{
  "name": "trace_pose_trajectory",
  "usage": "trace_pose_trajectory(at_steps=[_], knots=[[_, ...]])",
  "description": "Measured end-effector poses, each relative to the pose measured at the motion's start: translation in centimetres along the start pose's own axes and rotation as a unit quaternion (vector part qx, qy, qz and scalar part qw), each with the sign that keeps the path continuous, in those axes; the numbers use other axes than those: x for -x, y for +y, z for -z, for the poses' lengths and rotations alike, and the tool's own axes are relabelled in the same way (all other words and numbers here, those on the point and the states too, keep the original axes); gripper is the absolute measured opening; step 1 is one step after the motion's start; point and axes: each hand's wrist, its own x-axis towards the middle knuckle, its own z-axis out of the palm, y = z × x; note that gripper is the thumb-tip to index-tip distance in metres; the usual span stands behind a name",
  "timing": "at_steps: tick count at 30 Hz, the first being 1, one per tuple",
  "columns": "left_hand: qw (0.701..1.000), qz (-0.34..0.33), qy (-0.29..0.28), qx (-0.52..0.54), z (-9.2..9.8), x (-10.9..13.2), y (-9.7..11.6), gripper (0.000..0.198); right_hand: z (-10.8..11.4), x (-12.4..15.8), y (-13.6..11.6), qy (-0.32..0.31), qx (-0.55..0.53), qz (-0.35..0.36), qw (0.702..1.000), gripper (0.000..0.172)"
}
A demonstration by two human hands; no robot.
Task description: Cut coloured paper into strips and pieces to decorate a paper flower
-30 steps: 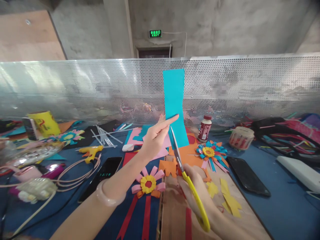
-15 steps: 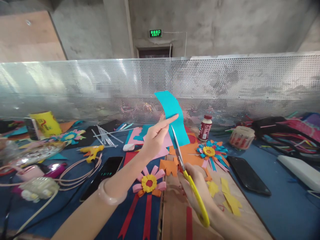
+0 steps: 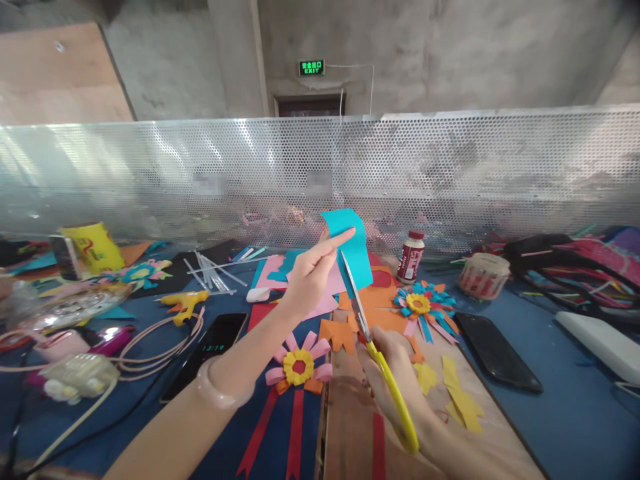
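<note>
A curved piece of turquoise paper is held up above the table by my left hand, its index finger stretched along the paper's face and the thumb mostly hidden behind. My right hand grips a pair of yellow-handled scissors, blades pointing up and away. The blade tips meet the lower left part of the paper. Below my left wrist lies a pink and yellow paper flower with red ribbon tails. Orange paper pieces lie under the scissors.
A blue and orange flower, a brown bottle and a tape roll are at the right, near a dark phone. A yellow glue gun, its cable and another phone lie left. Perforated metal panels stand behind.
The turquoise paper's upper end has curled over and dropped, so less of it rises above my left index finger. Both hands and the scissors have barely moved.
</note>
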Motion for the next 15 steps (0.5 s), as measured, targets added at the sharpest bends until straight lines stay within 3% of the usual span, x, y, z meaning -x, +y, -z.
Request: trace_pose_trajectory(at_steps=[15], knots=[[1.000, 0.002, 0.005, 0.018, 0.03, -0.09, -0.02, 0.039, -0.01, -0.47, 1.12, 0.018, 0.053, 0.020, 0.998, 0.016]])
